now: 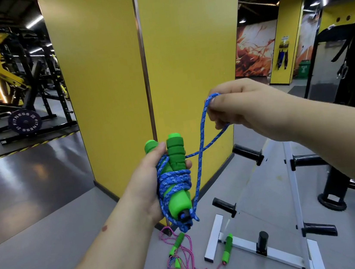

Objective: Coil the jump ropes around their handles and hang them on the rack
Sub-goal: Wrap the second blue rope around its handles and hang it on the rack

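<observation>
A blue jump rope (173, 180) is held at the centre of the frame. Its two green foam handles (176, 157) are held side by side, upright, and several turns of the blue cord are wound around their middle. The handles are gripped by the left hand (153, 182), with the thumb laid against the left handle and a fingertip seen just past the right one. From the bundle, a free loop of blue cord (201, 131) is led up and to the right, crossing over itself on the way. The top of that loop is pinched by the right hand (239, 112), whose fingers are curled around the cord in the centre right of the frame.

Lower down, on the grey floor (52, 252) at the bottom centre, a pink jump rope (189, 268) and another blue one are seen lying loose and tangled together, with green handles scattered among them. Just to their right, a white metal rack (294, 186) with black pegs is seen; one green handle lies against its base bar.

Behind the hands, a yellow pillar (119, 74) fills the middle of the frame. Weight machines (19, 87) are seen in the upper left.
</observation>
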